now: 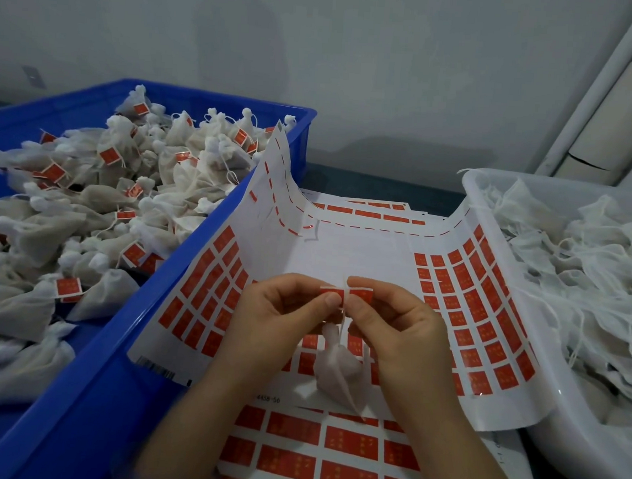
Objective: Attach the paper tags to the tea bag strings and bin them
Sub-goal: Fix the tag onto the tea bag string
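1. The left hand [280, 311] and right hand [394, 320] meet at the fingertips, each pinching one half of a red paper tag [360, 295] around a white string [344, 317].
2. The tea bag [336, 364] sits just below them, blurred, over the sticker sheet [343, 255].
3. The blue bin [196, 232] on the left holds tagged bags; the white bin [474, 201] on the right holds untagged ones.

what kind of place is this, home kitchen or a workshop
Probably a small hand-packing workshop: a blue crate heaped with tagged tea bags, a white tub of untagged bags, and red tag sheets between them.
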A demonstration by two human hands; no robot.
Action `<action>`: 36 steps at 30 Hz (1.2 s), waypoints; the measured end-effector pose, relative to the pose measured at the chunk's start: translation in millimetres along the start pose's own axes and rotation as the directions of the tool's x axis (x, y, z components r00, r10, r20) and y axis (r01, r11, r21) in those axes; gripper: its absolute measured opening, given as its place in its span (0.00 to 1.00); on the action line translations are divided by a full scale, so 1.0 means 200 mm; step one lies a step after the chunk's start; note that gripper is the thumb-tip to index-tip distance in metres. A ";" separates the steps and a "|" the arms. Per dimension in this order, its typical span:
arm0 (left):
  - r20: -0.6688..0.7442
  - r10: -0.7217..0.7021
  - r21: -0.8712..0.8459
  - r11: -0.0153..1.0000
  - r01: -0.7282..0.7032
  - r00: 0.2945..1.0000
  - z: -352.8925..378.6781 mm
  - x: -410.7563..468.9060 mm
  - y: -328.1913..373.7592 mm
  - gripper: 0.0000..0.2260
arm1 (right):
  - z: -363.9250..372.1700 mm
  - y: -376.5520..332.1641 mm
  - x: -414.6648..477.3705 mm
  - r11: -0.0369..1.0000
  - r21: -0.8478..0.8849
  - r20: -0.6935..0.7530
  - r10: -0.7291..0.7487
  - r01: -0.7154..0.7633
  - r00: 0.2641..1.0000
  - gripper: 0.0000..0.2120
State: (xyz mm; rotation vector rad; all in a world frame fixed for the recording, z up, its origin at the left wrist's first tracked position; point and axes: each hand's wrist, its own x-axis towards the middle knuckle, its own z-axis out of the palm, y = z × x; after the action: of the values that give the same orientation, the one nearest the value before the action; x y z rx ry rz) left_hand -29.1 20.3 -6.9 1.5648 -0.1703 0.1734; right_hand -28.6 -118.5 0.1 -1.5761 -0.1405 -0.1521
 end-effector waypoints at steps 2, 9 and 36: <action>0.002 0.025 0.029 0.999 -0.026 1.000 0.01 0.00 0.00 0.07 | 0.00 0.01 0.00 1.000 -0.014 0.005 0.006 -0.006 1.000 0.11; 0.025 0.061 0.054 0.997 -0.063 0.998 0.02 0.00 0.00 0.07 | -0.01 0.01 0.00 0.999 -0.045 0.063 0.001 0.002 0.998 0.12; 0.030 0.045 0.031 0.998 -0.046 0.999 0.02 0.00 0.01 0.09 | -0.03 0.02 0.02 0.998 -0.007 0.032 -0.064 0.065 0.997 0.14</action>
State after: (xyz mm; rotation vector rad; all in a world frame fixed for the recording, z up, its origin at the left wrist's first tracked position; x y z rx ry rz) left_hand -29.1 16.2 -5.8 1.5964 -0.2275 0.1891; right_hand -24.7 -123.9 -3.0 -1.5833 -0.2157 -0.1785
